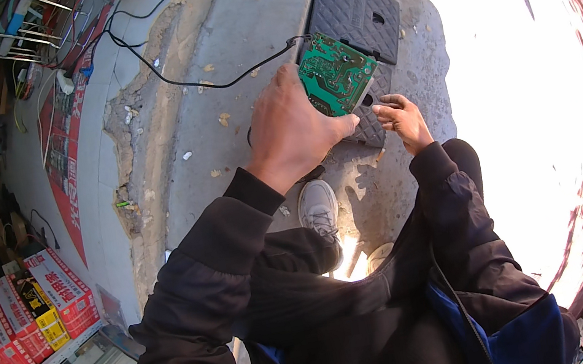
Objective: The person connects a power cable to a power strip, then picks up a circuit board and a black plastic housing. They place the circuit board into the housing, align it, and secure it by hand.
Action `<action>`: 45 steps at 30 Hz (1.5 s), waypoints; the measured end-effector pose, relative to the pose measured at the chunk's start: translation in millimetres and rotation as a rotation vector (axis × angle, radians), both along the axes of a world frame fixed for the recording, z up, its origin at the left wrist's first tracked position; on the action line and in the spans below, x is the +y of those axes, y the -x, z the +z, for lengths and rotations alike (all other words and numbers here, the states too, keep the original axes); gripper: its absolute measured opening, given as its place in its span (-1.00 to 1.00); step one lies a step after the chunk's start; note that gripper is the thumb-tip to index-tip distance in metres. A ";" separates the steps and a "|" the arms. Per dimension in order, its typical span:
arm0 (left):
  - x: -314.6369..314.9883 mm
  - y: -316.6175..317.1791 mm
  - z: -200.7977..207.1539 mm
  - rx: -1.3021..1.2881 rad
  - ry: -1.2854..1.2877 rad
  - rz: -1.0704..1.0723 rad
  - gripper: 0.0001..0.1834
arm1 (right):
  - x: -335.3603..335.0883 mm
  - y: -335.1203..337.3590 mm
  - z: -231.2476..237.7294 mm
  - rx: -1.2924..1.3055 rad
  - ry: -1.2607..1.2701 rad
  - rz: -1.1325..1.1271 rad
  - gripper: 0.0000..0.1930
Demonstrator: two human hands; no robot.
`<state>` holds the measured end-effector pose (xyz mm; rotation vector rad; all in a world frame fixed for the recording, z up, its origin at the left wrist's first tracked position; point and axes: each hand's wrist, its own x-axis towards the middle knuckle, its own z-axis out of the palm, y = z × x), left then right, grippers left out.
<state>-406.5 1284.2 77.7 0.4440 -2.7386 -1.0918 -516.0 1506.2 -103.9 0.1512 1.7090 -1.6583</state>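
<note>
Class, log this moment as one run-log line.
left hand: holds green circuit board | right hand: below board, grip unclear | black cable attached

Red and yellow cartons lower left

I see 1 white shoe on the grey ground, red boxes and a thin black cable.

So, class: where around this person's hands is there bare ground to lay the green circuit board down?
Bare grey concrete lies left of the quilted black mat, beyond the black cable. It is crowded under both hands, left hand and right hand, by the white shoe.
</note>
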 end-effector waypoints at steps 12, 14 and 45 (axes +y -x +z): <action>-7.0 -1.8 2.9 0.041 0.358 -0.055 -0.29 | -61.6 -16.1 -124.7 1.034 -0.530 0.720 -0.27; -5.4 -1.5 3.1 0.064 0.372 -0.085 -0.28 | -66.3 -11.7 -153.6 1.134 -0.540 0.661 -0.41; -62.1 -16.6 95.3 0.148 -0.713 0.173 -0.42 | 3.3 25.3 -125.7 0.380 -0.614 0.568 -0.61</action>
